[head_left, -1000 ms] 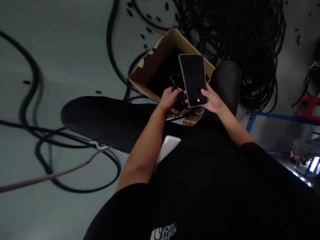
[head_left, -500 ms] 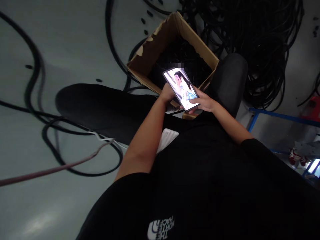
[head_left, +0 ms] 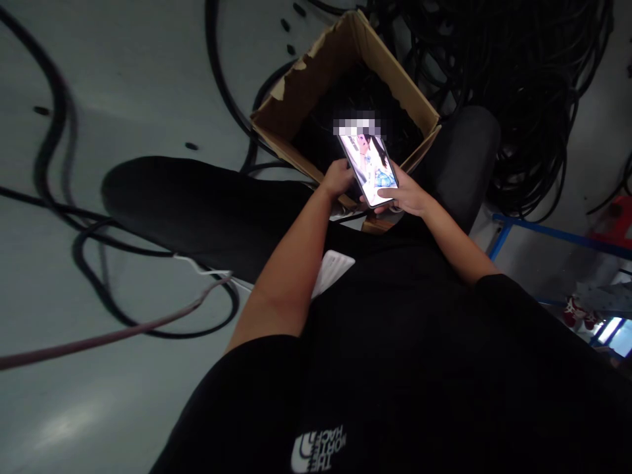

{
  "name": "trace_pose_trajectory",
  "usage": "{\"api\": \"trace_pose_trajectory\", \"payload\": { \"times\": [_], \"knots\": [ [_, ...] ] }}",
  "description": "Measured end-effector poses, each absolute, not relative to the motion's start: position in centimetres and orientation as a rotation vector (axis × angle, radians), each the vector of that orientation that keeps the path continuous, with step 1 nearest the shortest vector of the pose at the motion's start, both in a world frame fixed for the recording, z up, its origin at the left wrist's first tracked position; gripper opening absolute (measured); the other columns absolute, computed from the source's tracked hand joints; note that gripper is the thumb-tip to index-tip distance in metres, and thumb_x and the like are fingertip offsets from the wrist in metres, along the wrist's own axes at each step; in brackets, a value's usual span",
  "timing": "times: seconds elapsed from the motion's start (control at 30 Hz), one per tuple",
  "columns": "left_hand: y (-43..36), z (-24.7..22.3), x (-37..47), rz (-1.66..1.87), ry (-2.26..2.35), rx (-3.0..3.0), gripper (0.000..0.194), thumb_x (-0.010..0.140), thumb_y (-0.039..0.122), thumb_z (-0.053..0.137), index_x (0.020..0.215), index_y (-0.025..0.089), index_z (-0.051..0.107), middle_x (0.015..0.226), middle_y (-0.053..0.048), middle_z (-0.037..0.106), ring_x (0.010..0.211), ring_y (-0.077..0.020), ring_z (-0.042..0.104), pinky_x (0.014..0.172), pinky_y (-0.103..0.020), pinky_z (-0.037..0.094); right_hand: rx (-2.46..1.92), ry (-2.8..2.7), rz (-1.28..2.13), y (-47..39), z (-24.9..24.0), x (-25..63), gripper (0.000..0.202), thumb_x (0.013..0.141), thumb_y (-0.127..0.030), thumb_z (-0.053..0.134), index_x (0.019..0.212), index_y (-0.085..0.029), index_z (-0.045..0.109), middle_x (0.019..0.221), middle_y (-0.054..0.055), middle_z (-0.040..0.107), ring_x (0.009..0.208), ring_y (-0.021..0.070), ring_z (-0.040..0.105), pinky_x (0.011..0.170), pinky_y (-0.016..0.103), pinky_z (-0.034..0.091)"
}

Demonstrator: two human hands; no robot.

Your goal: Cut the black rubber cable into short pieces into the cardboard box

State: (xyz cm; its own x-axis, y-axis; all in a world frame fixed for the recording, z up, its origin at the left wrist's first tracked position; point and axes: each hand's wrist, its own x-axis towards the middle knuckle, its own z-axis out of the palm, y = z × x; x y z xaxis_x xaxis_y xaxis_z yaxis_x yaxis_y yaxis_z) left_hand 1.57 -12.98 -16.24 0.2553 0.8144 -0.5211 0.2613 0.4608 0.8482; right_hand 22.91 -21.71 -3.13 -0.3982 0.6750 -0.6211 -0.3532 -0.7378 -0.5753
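Observation:
A phone (head_left: 372, 172) with a lit screen is tilted above a cardboard box (head_left: 301, 158). My right hand (head_left: 409, 192) holds its lower right part, the thumb lying over the bottom of the screen and the fingers partly behind. Close to the phone's left edge, my left hand (head_left: 338, 178) is closed with its fingers curled; what it grips is hidden. Dark small pieces (head_left: 330, 122) fill the lower part of the box, too dim to tell apart. A white flat object (head_left: 334, 271) rests by my left forearm.
Black cables (head_left: 533, 125) are heaped at the upper right, and more loop over the floor at left. A reddish hose (head_left: 113, 334) enters from the left. Several small black pieces lie on the floor. A blue frame (head_left: 567, 232) and a person's red shoes (head_left: 573, 311) are at right.
The phone and my right hand have shifted slightly up, and the phone stands more upright in view. A wider gap shows between my left hand and the screen. The box appears slightly higher.

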Motion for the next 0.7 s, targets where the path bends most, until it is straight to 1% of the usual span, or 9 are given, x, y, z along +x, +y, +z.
{"api": "trace_pose_trajectory", "payload": {
  "times": [0.1,0.17,0.27,0.33,0.5,0.6,0.7],
  "knots": [
    [-12.9,-15.9,1.9,0.464,1.346,1.074,0.027,0.083,0.038,0.098,0.091,0.015,0.086,0.099,-0.013,0.093,0.118,-0.0379,0.085,0.119,-0.049,0.073,-1.209,-0.464,2.136,-21.7,-3.0,22.9,0.12,0.105,-0.038,0.098,0.202,-0.042,0.028,0.18,0.018,0.076,0.144,0.0421,0.092,0.09,0.052,0.089],
    [-12.9,-15.5,2.1,0.444,1.355,1.067,0.025,0.083,0.035,0.098,0.092,0.015,0.086,0.103,-0.014,0.094,0.123,-0.0403,0.086,0.123,-0.052,0.072,-1.223,-0.46,2.126,-21.7,-2.7,22.8,0.124,0.103,-0.037,0.099,0.203,-0.043,0.026,0.182,0.019,0.074,0.146,0.0436,0.092,0.09,0.052,0.089],
    [-13.0,-15.0,2.4,0.443,1.336,1.063,0.026,0.083,0.033,0.099,0.094,0.014,0.087,0.109,-0.017,0.095,0.132,-0.0447,0.086,0.126,-0.055,0.071,-1.215,-0.465,2.138,-21.7,-2.5,22.9,0.128,0.101,-0.036,0.099,0.204,-0.046,0.023,0.185,0.02,0.072,0.147,0.0445,0.091,0.089,0.054,0.089],
    [-13.0,-14.9,2.4,0.449,1.327,1.07,0.027,0.084,0.034,0.101,0.096,0.013,0.089,0.111,-0.017,0.095,0.135,-0.0464,0.086,0.127,-0.056,0.071,-1.219,-0.48,2.14,-21.7,-2.6,22.9,0.127,0.102,-0.036,0.099,0.204,-0.044,0.024,0.185,0.02,0.072,0.147,0.0443,0.091,0.091,0.055,0.089],
    [-13.0,-15.0,2.4,0.445,1.319,1.097,0.034,0.086,0.043,0.102,0.102,0.014,0.092,0.111,-0.015,0.096,0.132,-0.046,0.088,0.124,-0.057,0.073,-1.234,-0.517,2.152,-21.7,-2.8,22.9,0.114,0.108,-0.039,0.091,0.203,-0.04,0.028,0.181,0.018,0.076,0.152,0.0427,0.088,0.101,0.057,0.087],
    [-13.0,-15.0,2.6,0.495,1.307,1.083,0.037,0.084,0.047,0.104,0.097,0.015,0.091,0.104,-0.014,0.095,0.127,-0.0451,0.09,0.119,-0.056,0.075,-1.263,-0.52,2.153,-21.7,-2.8,23.0,0.1,0.114,-0.041,0.083,0.201,-0.041,0.033,0.183,0.017,0.075,0.156,0.0414,0.087,0.105,0.058,0.085],
    [-13.0,-14.8,2.8,0.521,1.298,1.06,0.034,0.083,0.046,0.105,0.092,0.016,0.09,0.097,-0.013,0.094,0.121,-0.0433,0.09,0.114,-0.054,0.077,-1.274,-0.528,2.158,-21.7,-2.8,23.1,0.091,0.117,-0.039,0.075,0.199,-0.04,0.036,0.185,0.016,0.073,0.157,0.0399,0.086,0.107,0.058,0.084]
  ]
}}
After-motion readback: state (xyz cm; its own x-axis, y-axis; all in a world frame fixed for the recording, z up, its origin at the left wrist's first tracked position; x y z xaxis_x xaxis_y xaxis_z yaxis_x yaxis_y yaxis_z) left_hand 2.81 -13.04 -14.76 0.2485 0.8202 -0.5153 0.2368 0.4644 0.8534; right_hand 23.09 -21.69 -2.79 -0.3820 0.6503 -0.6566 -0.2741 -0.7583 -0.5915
